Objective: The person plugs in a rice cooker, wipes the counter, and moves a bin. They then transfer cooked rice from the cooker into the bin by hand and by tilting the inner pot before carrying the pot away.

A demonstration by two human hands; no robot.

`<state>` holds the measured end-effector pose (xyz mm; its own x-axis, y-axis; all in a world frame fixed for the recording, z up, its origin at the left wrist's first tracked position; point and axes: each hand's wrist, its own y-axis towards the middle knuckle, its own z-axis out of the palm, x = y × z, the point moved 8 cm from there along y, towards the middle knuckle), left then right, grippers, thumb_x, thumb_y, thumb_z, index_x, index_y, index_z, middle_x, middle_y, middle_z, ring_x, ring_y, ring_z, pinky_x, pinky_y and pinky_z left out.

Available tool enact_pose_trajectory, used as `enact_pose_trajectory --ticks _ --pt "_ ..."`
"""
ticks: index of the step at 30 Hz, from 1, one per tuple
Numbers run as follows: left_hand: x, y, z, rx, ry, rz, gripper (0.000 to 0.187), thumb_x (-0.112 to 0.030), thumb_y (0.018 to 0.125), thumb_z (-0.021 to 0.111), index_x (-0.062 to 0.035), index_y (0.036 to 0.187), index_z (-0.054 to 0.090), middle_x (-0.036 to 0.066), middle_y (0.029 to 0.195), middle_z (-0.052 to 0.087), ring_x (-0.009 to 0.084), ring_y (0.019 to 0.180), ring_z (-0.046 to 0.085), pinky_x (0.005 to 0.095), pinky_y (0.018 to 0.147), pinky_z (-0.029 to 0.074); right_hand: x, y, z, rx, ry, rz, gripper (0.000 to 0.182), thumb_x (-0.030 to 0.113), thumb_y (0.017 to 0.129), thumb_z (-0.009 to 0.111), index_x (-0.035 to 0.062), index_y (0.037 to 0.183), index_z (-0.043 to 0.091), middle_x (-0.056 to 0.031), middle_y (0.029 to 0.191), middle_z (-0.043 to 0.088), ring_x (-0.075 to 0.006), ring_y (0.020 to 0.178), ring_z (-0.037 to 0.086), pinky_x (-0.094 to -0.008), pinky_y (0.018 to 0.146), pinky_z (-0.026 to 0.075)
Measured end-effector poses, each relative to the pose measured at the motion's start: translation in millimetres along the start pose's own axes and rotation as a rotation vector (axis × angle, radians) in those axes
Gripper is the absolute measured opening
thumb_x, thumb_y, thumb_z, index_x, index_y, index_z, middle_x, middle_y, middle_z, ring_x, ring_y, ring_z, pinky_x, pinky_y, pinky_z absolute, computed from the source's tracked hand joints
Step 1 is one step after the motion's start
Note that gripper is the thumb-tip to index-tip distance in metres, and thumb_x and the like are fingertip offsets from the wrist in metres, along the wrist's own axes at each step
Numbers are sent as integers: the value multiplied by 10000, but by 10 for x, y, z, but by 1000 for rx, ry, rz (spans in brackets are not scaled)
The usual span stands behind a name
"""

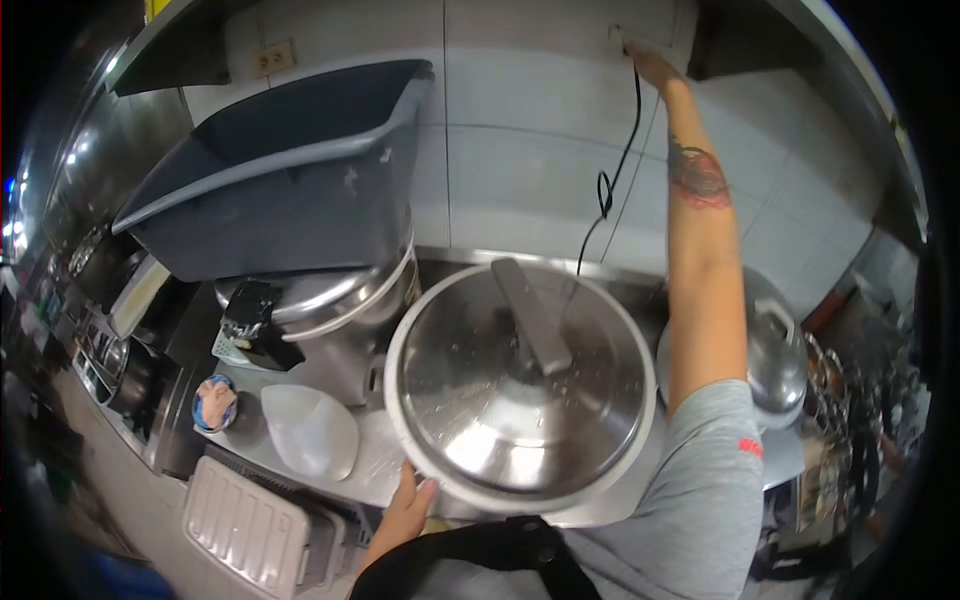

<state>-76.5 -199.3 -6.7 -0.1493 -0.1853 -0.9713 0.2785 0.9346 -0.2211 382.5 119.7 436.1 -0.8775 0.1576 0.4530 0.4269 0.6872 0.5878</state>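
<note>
My right hand is stretched up to the tiled wall at the top right, its fingers closed at the end of a black power cord. The plug itself is hidden by the fingers. Down from there the cord hangs with a small loop in it and runs behind a large round steel cooker. A shiny steel lid with a flat grey bar handle covers it. At the cooker's near left side, my left hand touches the rim with finger and thumb apart.
A dark grey plastic tub rests tilted on a steel pot at the left. A translucent scoop-like container and a small blue tub stand nearby. Right of my arm is a domed steel lid. A wall outlet shows upper left.
</note>
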Motion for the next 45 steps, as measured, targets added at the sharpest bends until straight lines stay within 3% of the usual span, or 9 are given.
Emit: enact_pose_trajectory --ticks 4,8,12,16,19,25,30,38,45 --pt "150 160 63 151 -25 229 674 -172 894 489 -21 1398 68 189 1397 230 295 1292 267 362 1041 238 -383 -654 -287 -31 -93 -129 842 655 802 420 -83 1206 464 -267 1203 499 -365 1156 455 -361 980 339" --pt "163 189 94 236 -167 163 754 -130 866 533 -37 1407 15 173 1432 141 278 1336 168 382 1042 238 -457 -2938 -345 339 -50 -371 561 450 866 500 62 1269 456 -160 1303 446 -295 1160 465 -380 991 326" --pt "64 173 85 403 -156 232 791 -139 851 556 -30 1410 7 175 1442 119 302 1347 130 385 1057 214 -1396 -4754 -394 185 438 132 513 366 896 503 22 1269 430 -149 1281 468 -242 1179 447 -326 993 327" --pt "108 340 132 459 -201 220 869 -225 833 596 -17 1409 -21 183 1468 42 361 1344 101 402 1077 185 -1864 -6238 431 399 692 710 656 569 895 321 166 1399 205 -136 1414 248 -385 1265 292 -533 893 387" --pt "45 531 232 418 -204 231 901 -335 830 596 2 1404 -10 195 1471 29 339 1353 93 376 1086 160 -1494 -6401 877 392 997 670 730 587 892 286 207 1423 -42 -103 1471 52 -346 1326 173 -539 833 451" --pt "37 1124 334 366 -173 73 945 -715 779 382 -146 1433 4 124 1492 -3 387 1348 53 577 1027 57 -1366 -6073 996 373 1015 616 805 672 840 256 260 1396 -155 -106 1472 -97 -397 1340 34 -545 869 435" --pt "-75 1493 339 360 -211 37 1009 -733 749 412 -117 1428 -10 127 1491 -25 401 1344 45 552 1040 54 -1353 -5880 1171 341 1020 589 1026 618 829 418 25 1327 -255 -246 1417 -202 -367 1344 20 -410 792 524" --pt "-149 1864 286 353 -225 18 1091 -770 711 408 -59 1417 -23 196 1473 -39 408 1341 47 547 1050 50 -1418 -5922 1201 295 1101 557 978 477 845 533 -6 1370 -136 -280 1431 -89 -379 1307 212 -368 745 539" --pt "484 1335 163 128 -183 -6 925 -699 786 389 -110 1427 76 159 1479 76 323 1350 131 526 1043 131 -1926 -6708 2275 388 855 776 710 149 792 623 -33 1344 214 -157 1210 454 -240 1009 532 -308 713 503"
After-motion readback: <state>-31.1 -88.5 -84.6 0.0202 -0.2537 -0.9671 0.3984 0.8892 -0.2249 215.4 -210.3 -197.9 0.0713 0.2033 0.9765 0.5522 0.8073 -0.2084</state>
